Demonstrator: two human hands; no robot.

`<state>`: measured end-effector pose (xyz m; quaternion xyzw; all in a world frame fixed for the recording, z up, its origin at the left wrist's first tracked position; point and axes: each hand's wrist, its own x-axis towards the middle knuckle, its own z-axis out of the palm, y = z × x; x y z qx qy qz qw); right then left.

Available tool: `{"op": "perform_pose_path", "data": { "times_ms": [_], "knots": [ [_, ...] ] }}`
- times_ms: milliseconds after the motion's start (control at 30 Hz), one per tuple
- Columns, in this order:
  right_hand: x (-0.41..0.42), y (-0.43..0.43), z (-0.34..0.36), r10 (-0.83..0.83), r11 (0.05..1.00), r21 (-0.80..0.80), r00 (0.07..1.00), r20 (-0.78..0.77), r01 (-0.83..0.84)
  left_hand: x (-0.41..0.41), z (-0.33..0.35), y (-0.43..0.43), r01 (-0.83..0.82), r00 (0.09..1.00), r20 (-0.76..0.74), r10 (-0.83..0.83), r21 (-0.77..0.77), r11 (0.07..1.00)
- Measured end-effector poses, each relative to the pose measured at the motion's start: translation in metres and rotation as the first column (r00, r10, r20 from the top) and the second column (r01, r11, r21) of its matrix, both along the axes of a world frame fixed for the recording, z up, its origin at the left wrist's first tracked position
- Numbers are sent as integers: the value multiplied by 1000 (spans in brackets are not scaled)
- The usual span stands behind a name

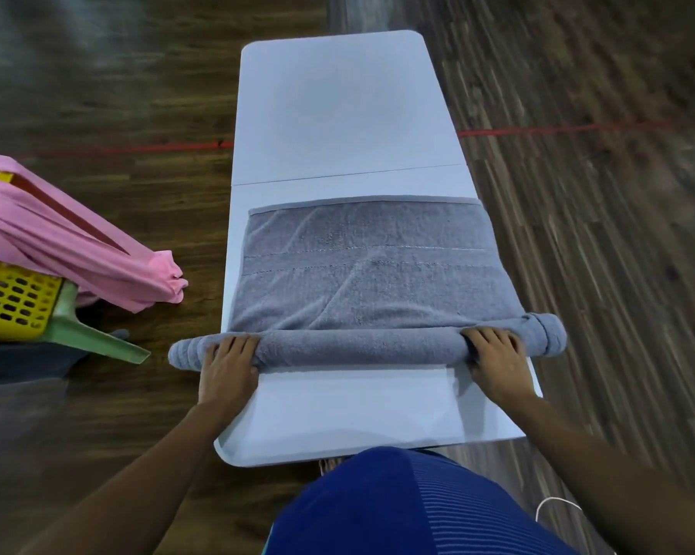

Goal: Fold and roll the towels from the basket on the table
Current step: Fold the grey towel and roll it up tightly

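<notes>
A grey towel (370,270) lies folded across the white table (338,110). Its near end is wound into a roll (362,346) that spans the table's width and sticks out past both side edges. My left hand (227,362) grips the roll near its left end, fingers curled over the top. My right hand (494,358) grips it near the right end the same way. The flat part of the towel stretches away from me beyond the roll. A yellow basket (13,302) stands to the left with a pink towel (69,242) draped over it.
The basket sits on a green plastic stool (97,338) on the wooden floor, left of the table. A red line (558,130) crosses the floor behind the table. A white cable (554,504) lies at the bottom right. Bare tabletop shows beyond the towel and just before me.
</notes>
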<state>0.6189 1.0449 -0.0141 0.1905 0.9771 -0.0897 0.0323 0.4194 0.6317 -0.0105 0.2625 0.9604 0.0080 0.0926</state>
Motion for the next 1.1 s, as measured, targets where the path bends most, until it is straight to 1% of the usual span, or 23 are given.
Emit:
{"op": "perform_pose_path", "data": {
  "times_ms": [67,133,200,233,267,333,367,400,433,500,533,633,700,733,800,867,900,933,967,1000,1033,1067,1100],
  "knots": [
    [-12,6,10,-12,1000,-16,995,103,14,-5,7,3,27,999,-41,-27,8,1000],
    [-22,14,20,13,996,-88,972,235,8,-10,14,5,39,998,55,-37,-36,999],
    [-29,22,28,14,988,-154,957,290,32,-16,15,3,-21,985,169,34,-80,997],
    [-31,25,28,-15,989,-137,966,258,52,-18,14,2,-81,979,182,92,-67,994],
    [-31,27,27,-61,992,-96,979,193,81,-19,12,0,-141,978,154,142,-16,990],
    [-30,23,25,-135,990,-44,991,16,135,-16,9,-2,-217,976,35,214,145,965],
    [-29,20,23,-133,990,-61,990,-49,130,-12,8,-1,-204,977,-15,212,227,952],
    [-27,16,21,-109,991,-90,992,-68,103,-7,7,1,-144,986,-44,163,282,949],
    [-24,14,17,-68,992,-110,997,-37,63,-2,6,3,-57,996,-52,74,278,959],
    [-17,10,11,16,995,-96,998,68,-9,5,-1,3,81,996,-38,-76,157,984],
    [-14,9,7,36,996,-86,994,105,-27,4,-4,2,95,995,-12,-95,95,991],
    [-14,9,3,37,997,-78,991,132,-26,-4,-4,3,44,997,64,-48,63,997],
    [-25,13,10,39,996,-83,976,214,-21,-12,6,7,39,996,73,-43,61,997],
    [-31,16,15,53,994,-110,955,292,-22,-17,13,10,43,993,110,-47,35,998],
    [-44,24,29,98,964,-263,874,476,36,-26,27,15,44,970,243,-26,-71,997],
    [-54,33,38,141,913,-393,822,552,107,-34,32,14,-1,923,382,45,-116,993],
    [-57,35,40,139,909,-402,827,545,113,-38,31,12,-46,906,415,84,-100,994],
    [-58,36,39,96,932,-348,856,508,102,-40,30,9,-81,917,388,97,-58,995],
    [-57,37,35,19,965,-244,910,414,91,-40,26,6,-104,947,307,93,20,994],
    [-54,34,32,-64,986,-130,961,271,103,-38,21,5,-121,976,194,96,121,985],
    [-52,31,28,-125,989,-63,985,121,134,-35,16,5,-127,990,89,111,213,969],
    [-50,27,25,-154,987,-46,988,-2,154,-29,13,7,-117,993,7,120,279,953],
    [-48,23,24,-153,987,-63,986,-59,149,-24,10,9,-92,994,-26,104,293,952]
  ]
}}
